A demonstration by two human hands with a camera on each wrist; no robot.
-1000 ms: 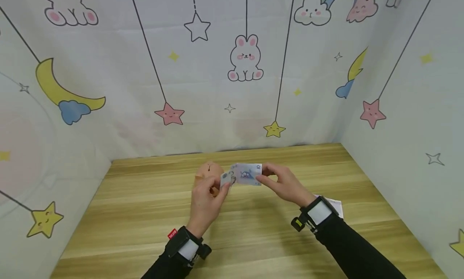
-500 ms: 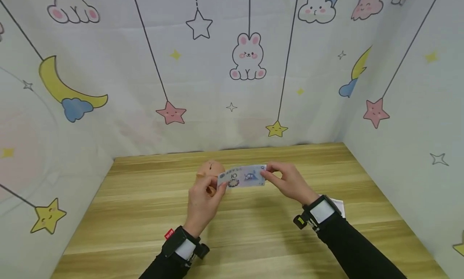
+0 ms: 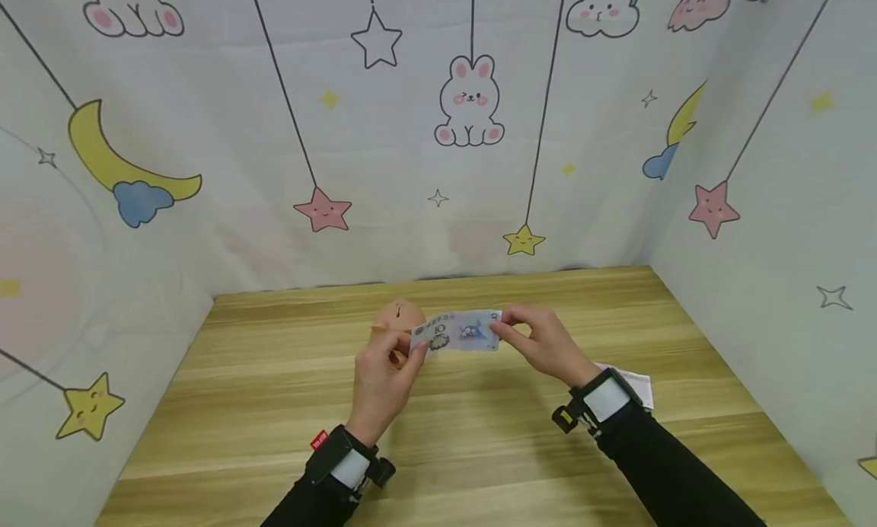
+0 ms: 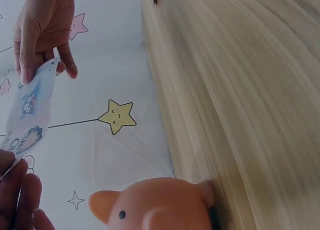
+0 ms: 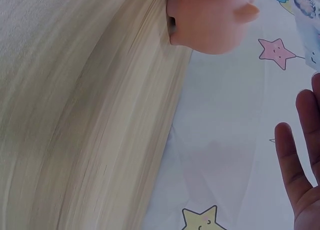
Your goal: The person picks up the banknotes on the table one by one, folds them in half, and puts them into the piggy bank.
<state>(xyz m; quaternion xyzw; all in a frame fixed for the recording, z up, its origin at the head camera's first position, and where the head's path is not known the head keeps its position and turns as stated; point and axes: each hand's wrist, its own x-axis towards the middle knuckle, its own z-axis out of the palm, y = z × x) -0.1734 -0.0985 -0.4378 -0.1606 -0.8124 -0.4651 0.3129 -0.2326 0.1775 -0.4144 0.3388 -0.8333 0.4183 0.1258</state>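
A pale blue toy banknote (image 3: pixel 454 331) printed with a 10 and a small cartoon figure is stretched out between both hands. At its left end the left hand (image 3: pixel 380 378) pinches it between thumb and fingers. The right hand (image 3: pixel 548 348) pinches the other end the same way. Just behind the left hand, an orange-pink piggy bank (image 3: pixel 402 315) stands on the table with a dark slot in its top; the hand hides its lower part. In the left wrist view the face of the piggy bank (image 4: pixel 160 205) shows, with an ear and an eye.
A white, paper-like piece (image 3: pixel 639 390) lies on the wood-grain table (image 3: pixel 260 405) beside the right wrist, partly covered by it. A white printed cloth (image 3: pixel 384 154) with stars and rabbits encloses the back and sides. Both wrists wear black straps with cameras.
The banknote's left end, folded over a second ago, is now spread flat, its 10 showing. The left hand has shifted slightly left; the right hand keeps its pinch.
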